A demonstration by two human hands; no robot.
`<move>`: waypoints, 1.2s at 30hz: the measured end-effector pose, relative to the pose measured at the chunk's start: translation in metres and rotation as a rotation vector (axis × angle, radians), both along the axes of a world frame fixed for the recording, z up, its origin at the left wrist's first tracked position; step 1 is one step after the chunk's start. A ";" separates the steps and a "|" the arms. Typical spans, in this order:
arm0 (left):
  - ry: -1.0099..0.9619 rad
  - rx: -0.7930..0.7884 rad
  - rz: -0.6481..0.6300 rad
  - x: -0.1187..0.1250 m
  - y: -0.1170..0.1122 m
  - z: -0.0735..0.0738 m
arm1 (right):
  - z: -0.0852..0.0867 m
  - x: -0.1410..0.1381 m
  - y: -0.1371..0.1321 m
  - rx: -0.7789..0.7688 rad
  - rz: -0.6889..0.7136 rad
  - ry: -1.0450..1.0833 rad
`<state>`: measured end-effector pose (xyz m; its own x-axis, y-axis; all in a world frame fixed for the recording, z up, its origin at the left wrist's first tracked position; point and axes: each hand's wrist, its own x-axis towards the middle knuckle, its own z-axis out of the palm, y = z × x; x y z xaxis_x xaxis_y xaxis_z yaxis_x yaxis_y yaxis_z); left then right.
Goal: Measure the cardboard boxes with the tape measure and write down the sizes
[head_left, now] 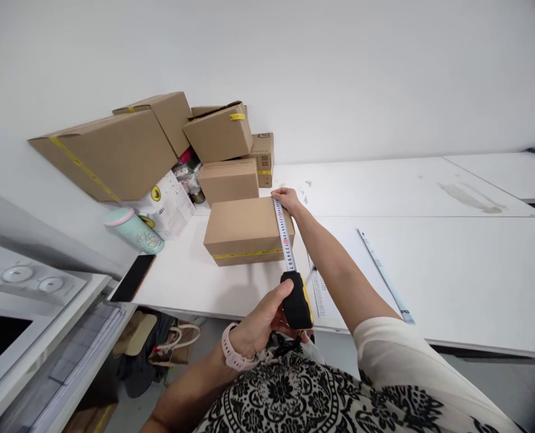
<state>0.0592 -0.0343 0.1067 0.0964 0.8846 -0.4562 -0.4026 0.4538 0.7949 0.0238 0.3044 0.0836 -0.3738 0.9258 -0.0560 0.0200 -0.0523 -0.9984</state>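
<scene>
A black and yellow tape measure [296, 300] is gripped in my left hand [265, 319], the thumb lying along its case. Its blade [284, 236] runs out across the top of a closed cardboard box [244, 222], near the box's right end. At the far edge of that box, my right hand [286, 198] pinches the blade's tip against the cardboard. Yellow tape crosses the box's front face. The case hangs just off the near side of the box, over the table's front edge.
Stacked cardboard boxes [118, 150] fill the back left of the white table [466, 270]. A mint tumbler [136, 230] and a dark phone-like slab [134, 278] lie at left. Right of the box are a printed sheet [334, 288] and a long thin strip [384, 273].
</scene>
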 end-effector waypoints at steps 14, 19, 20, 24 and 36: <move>0.322 0.371 0.261 -0.080 -0.047 -0.022 | 0.014 0.103 -0.047 0.206 -0.089 0.216; 0.444 0.409 0.556 -0.145 -0.043 -0.054 | -0.062 0.135 -0.098 0.064 -0.080 0.071; 0.449 0.410 0.584 -0.154 -0.038 -0.060 | -0.074 0.133 -0.106 0.031 -0.051 0.042; 0.434 0.412 0.597 -0.176 -0.019 -0.067 | -0.081 0.120 -0.129 0.000 0.091 0.007; 0.320 0.556 0.621 -0.177 -0.021 0.040 | 0.003 0.136 -0.157 0.232 -0.080 0.010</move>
